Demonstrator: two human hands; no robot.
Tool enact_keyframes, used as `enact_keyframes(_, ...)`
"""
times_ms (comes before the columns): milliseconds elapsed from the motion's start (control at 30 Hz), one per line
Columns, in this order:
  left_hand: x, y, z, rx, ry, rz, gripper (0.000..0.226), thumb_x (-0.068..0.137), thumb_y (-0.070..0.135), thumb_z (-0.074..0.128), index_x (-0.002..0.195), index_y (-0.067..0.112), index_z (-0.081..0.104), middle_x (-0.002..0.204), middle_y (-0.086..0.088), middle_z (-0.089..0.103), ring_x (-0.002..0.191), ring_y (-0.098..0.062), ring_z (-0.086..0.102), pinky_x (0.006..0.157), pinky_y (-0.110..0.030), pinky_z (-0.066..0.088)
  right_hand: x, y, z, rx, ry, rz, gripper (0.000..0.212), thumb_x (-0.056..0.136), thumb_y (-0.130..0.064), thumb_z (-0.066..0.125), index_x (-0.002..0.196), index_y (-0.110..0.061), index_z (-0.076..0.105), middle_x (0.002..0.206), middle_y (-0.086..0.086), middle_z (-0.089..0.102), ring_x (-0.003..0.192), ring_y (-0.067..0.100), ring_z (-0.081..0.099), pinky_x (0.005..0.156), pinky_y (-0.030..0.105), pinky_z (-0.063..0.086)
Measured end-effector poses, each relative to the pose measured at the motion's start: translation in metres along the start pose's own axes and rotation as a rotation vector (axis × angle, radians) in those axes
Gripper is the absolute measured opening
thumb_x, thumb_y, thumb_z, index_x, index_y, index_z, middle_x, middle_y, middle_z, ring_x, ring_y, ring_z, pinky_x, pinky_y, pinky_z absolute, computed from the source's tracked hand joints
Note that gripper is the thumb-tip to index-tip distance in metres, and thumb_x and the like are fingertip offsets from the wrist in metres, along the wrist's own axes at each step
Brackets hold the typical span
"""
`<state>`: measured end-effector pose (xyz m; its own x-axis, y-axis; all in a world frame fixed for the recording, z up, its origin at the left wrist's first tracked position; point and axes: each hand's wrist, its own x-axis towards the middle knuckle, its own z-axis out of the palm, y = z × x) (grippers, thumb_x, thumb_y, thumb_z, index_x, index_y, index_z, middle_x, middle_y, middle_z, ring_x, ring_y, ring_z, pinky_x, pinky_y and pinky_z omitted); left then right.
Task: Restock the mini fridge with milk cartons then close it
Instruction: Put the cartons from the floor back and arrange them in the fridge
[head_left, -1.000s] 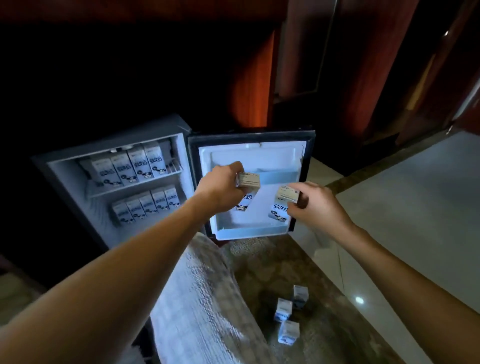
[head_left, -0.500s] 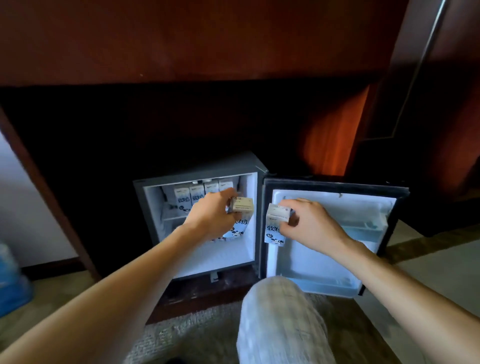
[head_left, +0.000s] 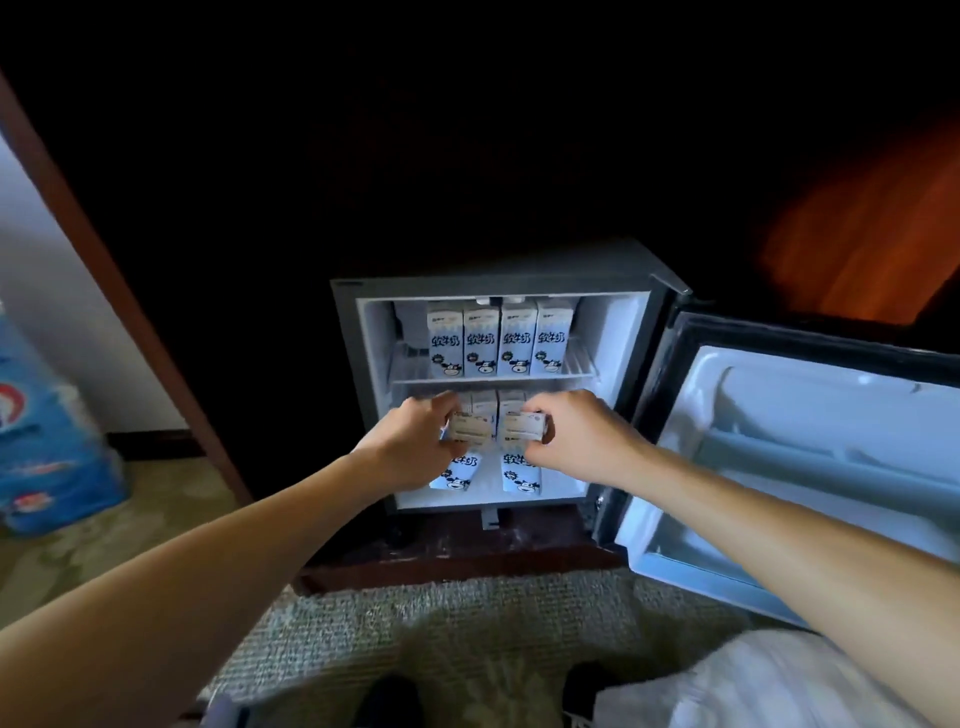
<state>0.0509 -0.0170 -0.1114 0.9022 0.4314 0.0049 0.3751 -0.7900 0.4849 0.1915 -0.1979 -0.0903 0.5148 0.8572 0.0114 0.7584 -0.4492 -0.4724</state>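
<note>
Covering much of the lower compartment, both hands hide the middles of the two milk cartons they hold, so only the cream tops and the cow-printed lower faces show. Behind the knuckles a back row of cartons (head_left: 485, 402) peeks out; how many stand there is hard to tell. The recess around the mini fridge (head_left: 631, 364) is almost black. The open fridge door (head_left: 810, 441) is cut off at the right edge, and a blurred blue package (head_left: 47, 457) is cut off at the left.

The left hand (head_left: 415, 441) reaches in with its arm stretched forward, fingers curled over the top of the left carton (head_left: 460, 475), which is tilted. The right hand (head_left: 576, 436) grips the right carton (head_left: 522, 478) the same way, and this one stands nearly upright. The two carton tops sit just beside each other at the mouth of the lower compartment, under the wire shelf (head_left: 410, 364). Whether they touch the fridge floor cannot be told.

Four upright cartons (head_left: 498, 340) stand side by side on that shelf. The fridge sits on a dark wooden base (head_left: 457, 551), with patterned carpet (head_left: 415, 639) in front. Its door is swung out to the right, white liner facing up. A reddish wood panel (head_left: 857, 249) glows at upper right, and a wooden frame (head_left: 104, 270) slants past a white wall at left.
</note>
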Motion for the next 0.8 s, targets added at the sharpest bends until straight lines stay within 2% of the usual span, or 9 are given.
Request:
enact_keyframes(67, 0.012, -0.016, 0.014, -0.006, -0.023, -0.011, 0.031, 0.090, 0.025, 0.069, 0.117, 0.026, 0.054, 0.108, 0.002, 0.069, 0.086, -0.019, 0.068, 0.076, -0.040, 0.060, 0.023, 0.007, 0.018, -0.002, -0.034, 0.001, 0.046, 0.083, -0.023, 0.074, 0.127, -0.018, 0.062, 0.079, 0.003, 0.070, 0.056, 0.010, 0.054, 0.046, 0.017, 0.034)
enact_keyframes(167, 0.027, -0.037, 0.037, 0.043, -0.040, -0.058, 0.032, 0.093, 0.024, 0.066, 0.118, 0.019, 0.047, 0.108, -0.008, 0.069, 0.082, -0.025, 0.066, 0.067, -0.037, 0.058, 0.056, 0.019, 0.049, -0.026, -0.086, 0.002, 0.033, 0.084, -0.014, 0.072, 0.116, -0.016, 0.064, 0.093, 0.007, 0.072, 0.066, 0.022, 0.065, 0.051, 0.023, 0.041)
enact_keyframes(233, 0.038, -0.050, 0.052, 0.021, -0.036, -0.096, 0.034, 0.093, 0.024, 0.065, 0.119, 0.019, 0.044, 0.110, -0.010, 0.068, 0.085, -0.029, 0.066, 0.069, -0.041, 0.059, 0.075, 0.026, 0.068, -0.015, -0.097, 0.035, 0.044, 0.085, -0.009, 0.071, 0.129, -0.012, 0.060, 0.110, 0.007, 0.071, 0.062, 0.014, 0.064, 0.052, 0.020, 0.045)
enact_keyframes(300, 0.047, -0.063, 0.065, -0.001, -0.024, -0.142, 0.034, 0.094, 0.024, 0.063, 0.121, 0.021, 0.042, 0.109, -0.010, 0.067, 0.086, -0.029, 0.066, 0.071, -0.043, 0.060, 0.093, 0.035, 0.087, 0.019, -0.101, 0.066, 0.050, 0.088, -0.007, 0.071, 0.135, -0.012, 0.056, 0.107, 0.004, 0.070, 0.053, 0.005, 0.057, 0.048, 0.020, 0.047)
enact_keyframes(400, 0.055, -0.082, 0.086, -0.041, -0.022, -0.216, 0.030, 0.096, 0.022, 0.060, 0.119, 0.021, 0.041, 0.105, -0.008, 0.066, 0.084, -0.028, 0.065, 0.070, -0.042, 0.059, 0.119, 0.048, 0.113, 0.046, -0.101, 0.079, 0.043, 0.089, -0.008, 0.070, 0.131, -0.012, 0.059, 0.089, -0.004, 0.065, 0.052, 0.001, 0.054, 0.044, 0.011, 0.040)
enact_keyframes(467, 0.059, -0.094, 0.096, -0.069, -0.033, -0.232, 0.030, 0.095, 0.021, 0.060, 0.119, 0.022, 0.041, 0.104, -0.007, 0.067, 0.083, -0.027, 0.065, 0.071, -0.044, 0.059, 0.133, 0.053, 0.126, 0.066, -0.083, 0.092, 0.042, 0.090, -0.007, 0.070, 0.130, -0.013, 0.060, 0.095, -0.003, 0.064, 0.060, 0.003, 0.057, 0.050, 0.012, 0.041)
enact_keyframes(600, 0.058, -0.117, 0.113, -0.141, -0.054, -0.237, 0.040, 0.093, 0.017, 0.062, 0.128, 0.028, 0.045, 0.113, -0.005, 0.068, 0.090, -0.024, 0.067, 0.075, -0.043, 0.061, 0.157, 0.063, 0.151, 0.134, -0.083, 0.142, 0.039, 0.088, -0.006, 0.069, 0.125, -0.018, 0.065, 0.112, 0.003, 0.069, 0.094, 0.021, 0.064, 0.081, 0.033, 0.054)
enact_keyframes(733, 0.055, -0.133, 0.122, -0.150, -0.041, -0.255, 0.033, 0.093, 0.017, 0.065, 0.119, 0.027, 0.048, 0.112, -0.005, 0.068, 0.090, -0.024, 0.066, 0.075, -0.042, 0.059, 0.179, 0.066, 0.169, 0.198, -0.070, 0.159, 0.040, 0.089, -0.006, 0.070, 0.127, -0.018, 0.065, 0.114, 0.000, 0.067, 0.093, 0.019, 0.061, 0.075, 0.024, 0.048)
enact_keyframes(800, 0.054, -0.137, 0.124, -0.144, -0.023, -0.262, 0.031, 0.093, 0.017, 0.066, 0.115, 0.028, 0.048, 0.112, -0.005, 0.068, 0.090, -0.024, 0.066, 0.075, -0.041, 0.059, 0.188, 0.062, 0.176, 0.207, -0.070, 0.148, 0.042, 0.090, -0.007, 0.070, 0.130, -0.020, 0.064, 0.117, -0.002, 0.067, 0.094, 0.018, 0.062, 0.075, 0.024, 0.051)
